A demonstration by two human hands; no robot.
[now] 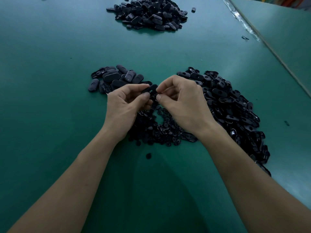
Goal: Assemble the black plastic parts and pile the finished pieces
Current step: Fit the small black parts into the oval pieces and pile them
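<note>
Over the tabletop (50, 84), the left hand (124, 105) pinches a black oval shell (150, 89), long axis pointing right — straight at the right hand (182, 101), whose curled thumb and forefinger nip the shell's other end.

hands: 2 were up, left hand (124, 105), right hand (181, 101) | oval part (150, 89) held between them: 1 | heaps on table (50, 64): 4 were counted: far heap (148, 12), left heap (116, 78), right heap (235, 111), middle heap (161, 130) of small round bits | loose pieces (148, 155) lying apart: 4

Dim, blue-green light; a soft glare streaks the table's (50, 81) far right, shadow pools near, and edges bend.
</note>
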